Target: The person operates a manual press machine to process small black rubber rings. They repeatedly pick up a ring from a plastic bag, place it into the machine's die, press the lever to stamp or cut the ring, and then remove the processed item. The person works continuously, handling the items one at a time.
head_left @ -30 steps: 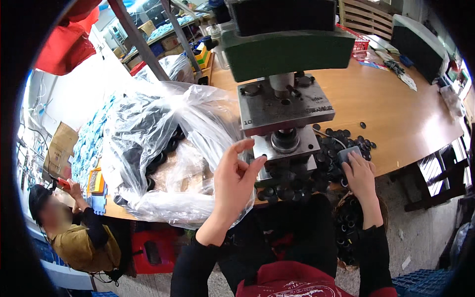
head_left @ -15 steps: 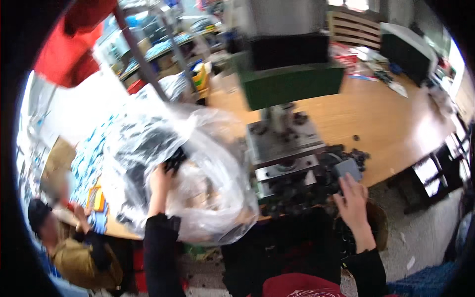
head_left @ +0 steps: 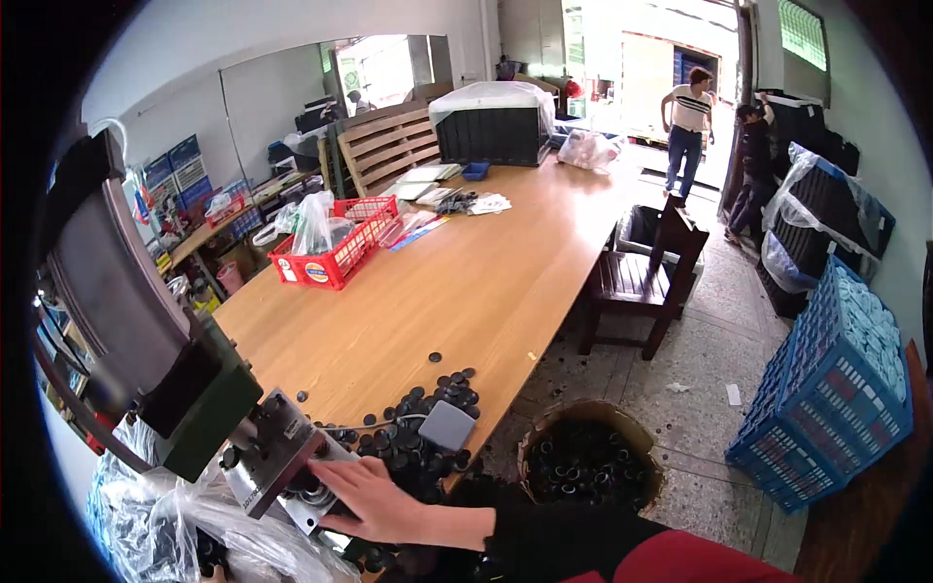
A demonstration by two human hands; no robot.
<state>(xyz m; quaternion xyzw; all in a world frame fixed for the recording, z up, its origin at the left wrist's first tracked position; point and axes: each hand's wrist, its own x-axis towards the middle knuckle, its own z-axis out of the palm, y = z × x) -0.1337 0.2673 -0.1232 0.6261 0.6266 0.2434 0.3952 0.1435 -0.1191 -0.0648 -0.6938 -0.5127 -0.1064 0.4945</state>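
Note:
My right hand reaches in from the right, fingers stretched toward the metal die of a bench press. Its fingertips are at the die's near side, and the thumb stands apart from them. I see nothing held in it. Above the die is the press's green head block. Beside the hand lies a heap of small black round caps, with a small grey box on it. A clear plastic bag stands at the lower left. My left hand does not show.
A red basket stands on the wooden table. Beyond the table's right edge are a bin of black rings, a wooden chair and stacked blue crates. Two people are near the doorway.
The view has swung to the right, bringing the doorway and crates into sight. My right hand has gone from near the grey box to the die. My left hand, earlier in the bag, has left view.

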